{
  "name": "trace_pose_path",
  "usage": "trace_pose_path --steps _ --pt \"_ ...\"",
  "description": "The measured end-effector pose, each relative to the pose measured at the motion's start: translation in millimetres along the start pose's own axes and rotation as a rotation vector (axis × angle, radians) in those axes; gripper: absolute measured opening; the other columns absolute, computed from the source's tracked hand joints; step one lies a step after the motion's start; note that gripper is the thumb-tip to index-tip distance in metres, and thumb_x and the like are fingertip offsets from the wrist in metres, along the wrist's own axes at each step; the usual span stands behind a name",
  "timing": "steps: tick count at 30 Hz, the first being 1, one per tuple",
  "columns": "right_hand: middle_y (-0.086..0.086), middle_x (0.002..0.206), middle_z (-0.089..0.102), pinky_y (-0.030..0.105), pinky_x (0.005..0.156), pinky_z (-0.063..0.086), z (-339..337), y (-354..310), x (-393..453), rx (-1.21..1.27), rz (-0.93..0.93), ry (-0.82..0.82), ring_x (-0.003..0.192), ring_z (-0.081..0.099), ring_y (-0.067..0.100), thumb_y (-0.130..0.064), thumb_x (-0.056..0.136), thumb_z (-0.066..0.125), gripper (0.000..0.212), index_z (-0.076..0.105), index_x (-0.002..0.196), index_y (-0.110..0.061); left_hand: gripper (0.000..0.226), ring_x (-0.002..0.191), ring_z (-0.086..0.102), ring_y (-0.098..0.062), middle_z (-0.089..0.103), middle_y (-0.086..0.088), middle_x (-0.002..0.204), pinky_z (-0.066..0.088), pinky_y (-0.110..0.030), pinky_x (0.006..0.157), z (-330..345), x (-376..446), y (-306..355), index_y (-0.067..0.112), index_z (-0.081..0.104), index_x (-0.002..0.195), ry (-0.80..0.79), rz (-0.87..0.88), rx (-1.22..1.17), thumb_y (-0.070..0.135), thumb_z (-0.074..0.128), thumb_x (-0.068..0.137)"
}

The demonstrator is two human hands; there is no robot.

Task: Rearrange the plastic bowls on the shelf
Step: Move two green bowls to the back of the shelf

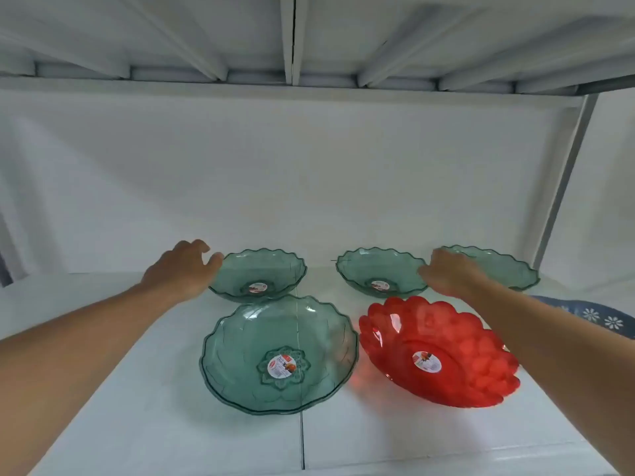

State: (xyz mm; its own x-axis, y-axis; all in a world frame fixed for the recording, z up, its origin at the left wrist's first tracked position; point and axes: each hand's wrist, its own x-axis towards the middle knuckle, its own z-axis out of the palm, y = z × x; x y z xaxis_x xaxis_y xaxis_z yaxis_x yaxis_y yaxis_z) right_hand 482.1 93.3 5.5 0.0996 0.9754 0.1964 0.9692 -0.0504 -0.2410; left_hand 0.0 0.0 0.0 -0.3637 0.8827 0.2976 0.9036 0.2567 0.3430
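Observation:
Three green see-through bowls with wavy rims stand in a back row on the white shelf point(137, 424): a left one point(264, 269), a middle one point(371, 269) and a right one point(505, 266). In front sit a larger green bowl point(240, 355) and a red scalloped oval bowl point(457, 341). My left hand point(184, 269) reaches to the left bowl's rim, fingers apart, thumb at the rim edge. My right hand point(450, 273), blurred, lies between the middle and right bowls, covering part of the right bowl's rim. Whether it grips either rim is unclear.
The white back wall and the ribbed underside of the shelf above point(292, 39) close the space. A grey upright post point(567, 173) stands at the right. A blue cloth with white flowers point(598, 314) shows at the right edge. A seam runs down the shelf's middle.

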Motion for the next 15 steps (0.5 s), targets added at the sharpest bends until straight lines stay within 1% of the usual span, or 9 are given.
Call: trace_pose_path --steps 2,3,5,6,8,10,11,13,15 --pt "0.019 0.119 0.067 0.038 0.085 0.052 7 3 5 0.006 0.043 -0.056 0.110 0.064 0.038 -0.037 0.089 0.049 0.049 0.055 0.127 -0.007 0.072 0.135 0.055 -0.033 0.049 -0.007 0.156 0.049 -0.049 0.104 5 7 -6 0.026 0.047 0.155 -0.034 -0.052 -0.007 0.070 0.032 0.100" --pt "0.018 0.112 0.068 0.036 0.081 0.050 11 6 10 0.018 0.053 -0.074 0.107 0.065 0.037 -0.038 0.090 0.049 0.048 0.056 0.125 -0.006 0.073 0.136 0.055 -0.034 0.049 -0.009 0.155 0.048 -0.048 0.105 11 13 -8 0.024 0.046 0.156 -0.058 -0.071 -0.019 0.070 0.032 0.100" --pt "0.016 0.094 0.068 0.033 0.070 0.046 20 7 15 0.029 0.074 -0.108 0.091 0.065 0.035 -0.039 0.090 0.050 0.039 0.059 0.106 -0.005 0.077 0.134 0.055 -0.036 0.053 -0.013 0.152 0.049 -0.045 0.101 20 17 -7 0.017 0.042 0.158 -0.130 -0.142 -0.042 0.069 0.034 0.101" --pt "0.014 0.088 0.069 0.032 0.066 0.045 23 6 18 0.040 0.075 -0.111 0.084 0.064 0.033 -0.038 0.089 0.052 0.035 0.060 0.095 -0.005 0.078 0.130 0.058 -0.037 0.056 -0.016 0.148 0.049 -0.042 0.095 25 18 -5 0.013 0.041 0.157 -0.156 -0.181 -0.051 0.067 0.036 0.101" --pt "0.011 0.074 0.070 0.028 0.057 0.042 29 3 24 0.079 0.085 -0.120 0.070 0.064 0.028 -0.033 0.088 0.056 0.029 0.062 0.081 -0.005 0.074 0.109 0.065 -0.036 0.064 -0.018 0.130 0.049 -0.036 0.078 34 21 -3 0.006 0.044 0.149 -0.204 -0.251 -0.103 0.061 0.042 0.101" --pt "0.008 0.059 0.067 0.024 0.050 0.038 34 1 30 0.110 0.116 -0.128 0.057 0.062 0.024 -0.022 0.083 0.059 0.021 0.059 0.070 -0.006 0.058 0.077 0.070 -0.031 0.067 -0.013 0.102 0.048 -0.028 0.061 42 25 -3 0.002 0.051 0.133 -0.251 -0.317 -0.222 0.050 0.049 0.100" --pt "0.008 0.055 0.065 0.023 0.049 0.038 36 0 33 0.119 0.132 -0.130 0.054 0.061 0.024 -0.016 0.080 0.060 0.017 0.057 0.066 -0.006 0.048 0.065 0.071 -0.029 0.065 -0.011 0.091 0.047 -0.025 0.057 46 28 -3 0.002 0.054 0.123 -0.259 -0.338 -0.282 0.043 0.050 0.100" --pt "0.011 0.054 0.066 0.024 0.051 0.043 38 -2 39 0.164 0.173 -0.155 0.053 0.061 0.026 -0.006 0.075 0.058 0.012 0.057 0.064 -0.005 0.033 0.058 0.070 -0.031 0.072 -0.014 0.086 0.051 -0.027 0.061 53 33 -2 0.000 0.055 0.115 -0.272 -0.388 -0.390 0.029 0.048 0.101" --pt "0.016 0.056 0.069 0.031 0.055 0.053 42 -2 44 0.247 0.200 -0.171 0.055 0.065 0.028 0.000 0.080 0.057 0.011 0.062 0.071 0.001 0.027 0.058 0.071 -0.031 0.080 -0.025 0.095 0.060 -0.032 0.058 59 35 0 -0.005 0.059 0.117 -0.277 -0.457 -0.520 0.012 0.046 0.101"
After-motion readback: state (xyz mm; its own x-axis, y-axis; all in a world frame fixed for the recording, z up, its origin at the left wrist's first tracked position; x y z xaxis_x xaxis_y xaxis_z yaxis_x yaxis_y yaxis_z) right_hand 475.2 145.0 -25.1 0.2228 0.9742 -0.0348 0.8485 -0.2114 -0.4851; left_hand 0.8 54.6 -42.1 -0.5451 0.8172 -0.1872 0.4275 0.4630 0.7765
